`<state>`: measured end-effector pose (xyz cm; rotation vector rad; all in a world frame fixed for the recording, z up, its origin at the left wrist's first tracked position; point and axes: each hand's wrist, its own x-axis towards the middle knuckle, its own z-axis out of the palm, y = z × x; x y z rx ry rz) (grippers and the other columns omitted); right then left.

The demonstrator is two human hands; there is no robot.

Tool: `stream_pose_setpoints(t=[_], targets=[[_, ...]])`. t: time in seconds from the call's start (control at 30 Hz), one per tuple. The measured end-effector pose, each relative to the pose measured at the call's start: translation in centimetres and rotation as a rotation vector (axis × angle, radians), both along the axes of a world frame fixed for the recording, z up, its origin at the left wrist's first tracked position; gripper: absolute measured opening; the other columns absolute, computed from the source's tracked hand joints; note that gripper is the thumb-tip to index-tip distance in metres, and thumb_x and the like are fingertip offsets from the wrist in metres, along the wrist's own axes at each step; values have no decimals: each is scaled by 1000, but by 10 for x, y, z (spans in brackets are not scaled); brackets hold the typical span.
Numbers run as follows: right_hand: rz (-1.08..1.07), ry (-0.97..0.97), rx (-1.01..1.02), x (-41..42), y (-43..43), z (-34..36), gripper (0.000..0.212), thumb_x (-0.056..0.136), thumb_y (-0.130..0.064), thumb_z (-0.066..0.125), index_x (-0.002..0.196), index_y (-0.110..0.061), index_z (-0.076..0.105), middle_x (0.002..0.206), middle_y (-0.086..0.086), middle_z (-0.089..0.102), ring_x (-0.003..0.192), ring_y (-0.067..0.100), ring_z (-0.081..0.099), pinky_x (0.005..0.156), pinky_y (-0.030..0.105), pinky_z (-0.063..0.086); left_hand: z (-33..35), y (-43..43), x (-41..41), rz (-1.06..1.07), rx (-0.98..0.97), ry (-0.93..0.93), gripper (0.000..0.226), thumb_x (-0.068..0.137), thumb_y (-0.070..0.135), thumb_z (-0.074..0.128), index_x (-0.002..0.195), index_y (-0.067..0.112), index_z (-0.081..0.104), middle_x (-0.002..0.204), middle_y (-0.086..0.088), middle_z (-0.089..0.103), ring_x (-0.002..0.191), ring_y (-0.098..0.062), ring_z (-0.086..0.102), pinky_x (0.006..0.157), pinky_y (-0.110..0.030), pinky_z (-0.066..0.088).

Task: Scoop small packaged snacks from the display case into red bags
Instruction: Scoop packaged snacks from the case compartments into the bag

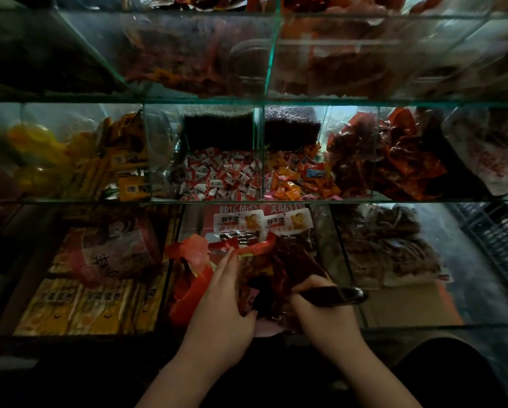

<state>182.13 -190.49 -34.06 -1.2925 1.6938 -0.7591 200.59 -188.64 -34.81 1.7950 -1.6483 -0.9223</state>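
Two hands at six o'clock: left hand (219,298) holds one crinkled red plastic bag (192,262); right hand (320,309) grips one smooth dark scoop (345,294) among glossy snack packets (279,266). Glass display case (272,69) at twelve.

This is a snack shop. A big clear glass display case with green-edged shelves (272,63) is split into many little boxes — each piled with wrapped treats. Its middle row holds small red-and-white wrapped sweets (220,178); its bottom-left box holds flat yellow packets (79,307).
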Motion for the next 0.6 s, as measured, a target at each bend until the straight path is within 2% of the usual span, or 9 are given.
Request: stream_pose_setpoints(t=[0.03, 0.1, 0.17, 0.23, 0.3, 0.37, 0.43, 0.5, 0.6], targets=[[-45, -79, 31, -2, -1, 0, 22, 76, -7, 68, 73, -29, 71, 74, -6, 73, 70, 6, 70, 70, 30, 59, 0, 0, 0, -6, 1, 6, 104, 87, 27, 76, 160, 39, 3, 158, 38, 1, 138, 18, 2, 110, -7, 8], [-160, -234, 102, -8, -3, 2, 27, 78, -1, 66, 71, -27, 73, 75, 8, 76, 76, 23, 76, 74, 41, 63, 1, 0, -1, -16, 11, 11, 104, 87, 25, 75, 160, 41, 3, 158, 39, 0, 136, 20, 1, 110, -8, 8], [-252, -391, 138, -14, -2, 8, 28, 81, 5, 65, 70, -20, 73, 74, 16, 76, 74, 30, 77, 65, 38, 63, 1, -1, -1, -23, 18, 13, 106, 86, 24, 76, 160, 41, 3, 159, 38, 0, 141, 15, 2, 117, -17, 13], [-253, -476, 118, -21, 2, 13, 23, 82, 3, 67, 72, -16, 73, 75, 17, 76, 72, 27, 77, 59, 28, 60, 2, -1, 1, -16, 14, 21, 106, 85, 22, 76, 160, 41, 4, 161, 34, 3, 145, 11, 4, 119, -20, 15], [-138, -294, -24, -28, 7, 15, 18, 81, -4, 69, 75, -20, 73, 75, 5, 77, 70, 14, 76, 57, 20, 56, 1, -1, 4, 1, 1, 21, 106, 84, 23, 77, 160, 41, 6, 160, 33, 7, 143, 13, 6, 117, -18, 14], [18, 17, -187, -32, 7, 13, 18, 78, -9, 71, 74, -26, 69, 73, -9, 73, 63, 0, 68, 54, 12, 48, -1, -1, 5, 12, -12, 23, 105, 84, 27, 78, 160, 41, 7, 158, 35, 8, 141, 15, 6, 114, -14, 12], [167, 208, -231, -27, 4, 8, 17, 77, -13, 71, 76, -28, 64, 71, -9, 67, 62, 3, 63, 53, 19, 49, -3, 0, 4, 3, -28, 28, 106, 83, 33, 79, 159, 43, 7, 156, 39, 7, 141, 17, 6, 109, -7, 8], [245, 201, -160, -17, 0, 3, 17, 77, -14, 68, 76, -29, 62, 69, -6, 65, 63, 6, 62, 54, 27, 51, -3, 2, 1, -10, -33, 52, 110, 79, 44, 82, 158, 46, 6, 153, 46, 4, 142, 17, 6, 110, -8, 9], [303, 123, -119, -4, -3, -6, 24, 76, -13, 67, 72, -36, 64, 68, -9, 66, 63, 2, 63, 50, 14, 43, -3, 4, -1, -20, -8, 83, 114, 76, 47, 84, 157, 48, 4, 145, 54, -1, 146, 11, 9, 121, -26, 24]])
